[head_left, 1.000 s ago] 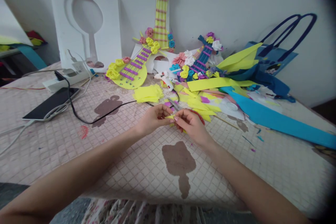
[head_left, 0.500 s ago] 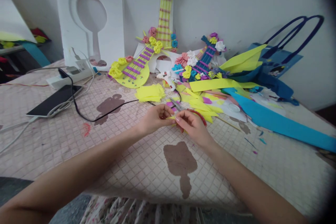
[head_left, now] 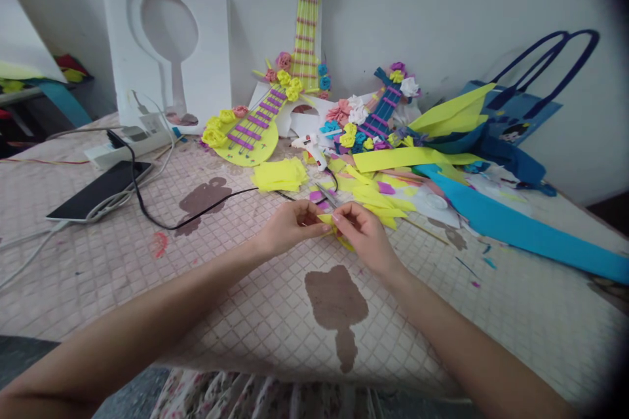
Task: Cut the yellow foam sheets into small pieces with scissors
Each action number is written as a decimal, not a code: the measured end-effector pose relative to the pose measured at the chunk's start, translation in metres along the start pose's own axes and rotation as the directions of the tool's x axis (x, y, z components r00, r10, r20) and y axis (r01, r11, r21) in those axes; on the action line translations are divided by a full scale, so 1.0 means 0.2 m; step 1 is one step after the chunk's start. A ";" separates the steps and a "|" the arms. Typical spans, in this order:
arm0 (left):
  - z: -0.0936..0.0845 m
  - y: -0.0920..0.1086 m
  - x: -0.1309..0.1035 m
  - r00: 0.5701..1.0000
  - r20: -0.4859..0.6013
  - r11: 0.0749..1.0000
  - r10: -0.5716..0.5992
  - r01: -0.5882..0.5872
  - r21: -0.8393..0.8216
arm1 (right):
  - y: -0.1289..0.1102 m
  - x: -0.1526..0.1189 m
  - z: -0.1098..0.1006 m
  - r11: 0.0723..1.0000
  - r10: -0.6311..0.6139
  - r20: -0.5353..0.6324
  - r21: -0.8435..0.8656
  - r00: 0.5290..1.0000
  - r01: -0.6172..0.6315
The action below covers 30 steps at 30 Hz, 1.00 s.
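Between my two hands is a small piece of yellow paper (head_left: 325, 217), partly hidden by the fingers. My left hand (head_left: 293, 226) pinches its left side with thumb and fingers. On the other side my right hand (head_left: 361, 229) is closed on the same yellow paper, and a yellow edge shows below its fingers. Scissors (head_left: 326, 194) lie just beyond the right hand. A stack of yellow paper (head_left: 279, 175) rests on the table farther back, left of a white glue gun (head_left: 311, 149).
Decorated paper guitars (head_left: 255, 124) lean at the back near a white cut-out board (head_left: 216, 59). A phone (head_left: 101, 191), power strip (head_left: 130, 144) and cables lie left. Blue paper (head_left: 521, 226), yellow scraps (head_left: 376, 200) and a blue bag (head_left: 521, 114) are on the right.
The right hand has shifted slightly right and up, and more of the yellow paper shows between the hands. The red scissor handle beside it is now hidden. The view has shifted slightly.
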<state>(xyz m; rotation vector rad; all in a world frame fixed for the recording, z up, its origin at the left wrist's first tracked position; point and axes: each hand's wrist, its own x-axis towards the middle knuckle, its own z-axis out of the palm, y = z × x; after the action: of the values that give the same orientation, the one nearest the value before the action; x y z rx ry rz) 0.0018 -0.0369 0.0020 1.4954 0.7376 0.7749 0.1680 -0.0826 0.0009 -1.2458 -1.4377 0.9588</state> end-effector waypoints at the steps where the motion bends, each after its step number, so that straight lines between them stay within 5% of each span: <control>1: 0.00 0.00 0.00 1.000 0.009 1.000 -0.025 0.025 -0.019 | 0.00 0.00 0.00 1.000 -0.002 -0.005 0.000 1.000 0.002; 18: 0.00 0.02 0.00 0.985 -0.030 0.971 -0.171 0.163 -0.176 | 0.03 0.01 0.01 0.982 0.074 -0.014 0.172 0.997 -0.071; 30: 0.00 -0.01 0.00 0.996 -0.025 0.995 -0.090 0.090 -0.033 | 0.01 0.00 0.02 0.986 0.052 0.031 0.154 0.998 -0.056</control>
<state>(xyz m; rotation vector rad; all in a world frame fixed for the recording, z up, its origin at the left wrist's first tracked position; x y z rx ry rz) 0.0012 -0.0359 -0.0007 1.4163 0.8037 0.7361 0.1650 -0.0828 -0.0012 -1.1664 -1.3286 1.1063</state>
